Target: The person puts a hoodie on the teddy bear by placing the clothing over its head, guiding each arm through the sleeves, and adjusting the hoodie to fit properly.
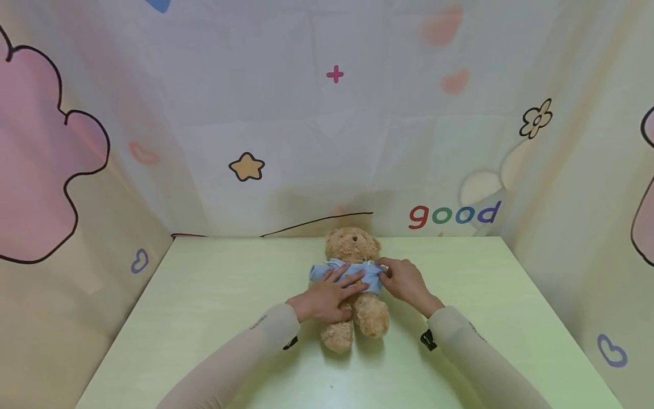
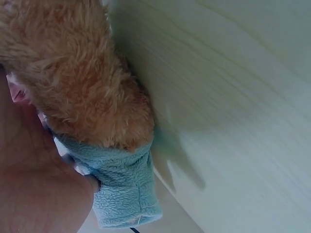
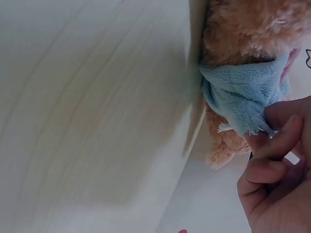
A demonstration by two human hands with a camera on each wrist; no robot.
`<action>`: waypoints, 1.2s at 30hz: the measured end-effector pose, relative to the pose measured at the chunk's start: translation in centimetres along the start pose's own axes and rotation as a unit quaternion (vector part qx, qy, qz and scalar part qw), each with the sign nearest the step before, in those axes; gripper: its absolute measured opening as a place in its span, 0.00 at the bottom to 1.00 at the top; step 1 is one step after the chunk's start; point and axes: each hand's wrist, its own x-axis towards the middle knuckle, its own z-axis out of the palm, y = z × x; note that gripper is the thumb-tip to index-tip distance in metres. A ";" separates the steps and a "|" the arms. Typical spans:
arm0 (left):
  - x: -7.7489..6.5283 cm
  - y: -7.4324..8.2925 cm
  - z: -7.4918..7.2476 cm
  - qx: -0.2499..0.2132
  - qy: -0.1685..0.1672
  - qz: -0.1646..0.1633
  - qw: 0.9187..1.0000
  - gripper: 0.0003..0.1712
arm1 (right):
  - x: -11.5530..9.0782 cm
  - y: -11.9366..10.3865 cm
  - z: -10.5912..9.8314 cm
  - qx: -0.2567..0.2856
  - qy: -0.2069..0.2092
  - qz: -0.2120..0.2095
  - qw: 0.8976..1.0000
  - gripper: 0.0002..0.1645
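Two hands work on one teddy bear (image 1: 352, 243), which lies on its back on the worktop (image 1: 214, 318). Of these, the right hand (image 1: 407, 283) has a narrow grip: thumb and finger pinch the frayed edge (image 3: 257, 127) of the bear's light blue shirt (image 3: 248, 87), and white threads hang out near the fingertips. The left hand (image 1: 327, 296) does not pinch anything; it rests flat on the front of the shirt, with its fingers spread, and its thumb is beside the top of one leg (image 1: 338, 336). From the left wrist view, one sleeve (image 2: 126, 194) of the shirt sticks out beyond this hand, and curly brown fur is seen next to it.

The bear is at the middle of the worktop's far side, its head at the back edge and its two legs toward the person. Both forearms wear pale sleeves, and a small black piece (image 1: 428, 339) is under each wrist. Behind the worktop, a light curtain (image 1: 306, 130) carries printed figures: a yellow star (image 1: 247, 167), the colourful word "good" (image 1: 455, 215) and a flower (image 1: 536, 119). On the person's left side, a big pink cloud shape (image 1: 41, 159) is printed.
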 end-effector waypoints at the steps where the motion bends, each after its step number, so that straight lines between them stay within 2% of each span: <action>1: 0.0 0.0 0.0 -0.001 0.002 0.001 1.000 0.40 | -0.1 0.1 -0.2 0.019 -0.013 0.007 1.000 0.18; 3: 0.1 0.1 0.1 0.001 0.001 0.000 1.000 0.40 | -0.2 0.4 -0.6 0.069 -0.041 0.029 0.996 0.20; 6: 0.2 0.1 0.3 0.010 0.003 -0.002 1.000 0.39 | -0.3 0.9 -1.1 0.136 -0.078 0.064 0.985 0.22; 8: 0.2 0.1 0.4 0.018 0.001 -0.003 1.000 0.39 | -0.2 0.8 -1.1 0.150 -0.082 0.074 0.982 0.20; 10: 0.2 0.1 0.3 0.019 0.003 -0.001 1.000 0.39 | -0.1 0.4 -0.9 0.117 -0.070 0.070 0.988 0.18; 13: 0.3 0.2 0.3 0.015 0.004 0.002 1.000 0.39 | 0.0 -0.5 -0.5 0.021 -0.037 0.059 0.997 0.13; 16: 0.5 0.3 0.3 0.014 0.001 -0.003 1.000 0.39 | 0.2 -1.6 0.0 -0.075 -0.011 0.056 0.996 0.14; 19: 0.6 0.3 0.4 0.021 -0.002 -0.011 1.000 0.39 | 0.2 -2.4 0.4 -0.114 0.002 0.060 0.992 0.16; 21: 0.7 0.4 0.4 0.021 -0.004 -0.010 1.000 0.39 | 0.2 -2.5 0.5 -0.113 0.005 0.059 0.992 0.17; 24: 0.9 0.5 0.4 0.015 -0.003 -0.007 1.000 0.39 | 0.1 -1.7 0.2 -0.064 -0.004 0.040 0.997 0.17; 26: 0.8 0.6 0.3 0.013 -0.003 -0.008 1.000 0.39 | 0.0 -0.8 -0.4 0.020 -0.034 0.041 0.998 0.18; 28: 0.7 0.5 0.3 0.016 0.000 -0.011 1.000 0.39 | 0.0 0.3 -1.1 0.121 -0.076 0.052 0.988 0.20; 31: 0.6 0.4 0.2 0.024 0.004 -0.014 1.000 0.39 | -0.1 1.8 -1.8 0.232 -0.136 0.072 0.960 0.24; 33: 0.6 0.4 0.2 0.029 0.007 -0.012 0.999 0.39 | -0.1 2.5 -1.8 0.237 -0.156 0.060 0.957 0.26; 36: 0.7 0.4 0.4 0.028 0.008 -0.010 1.000 0.39 | -0.1 2.9 -1.5 0.206 -0.156 0.029 0.966 0.25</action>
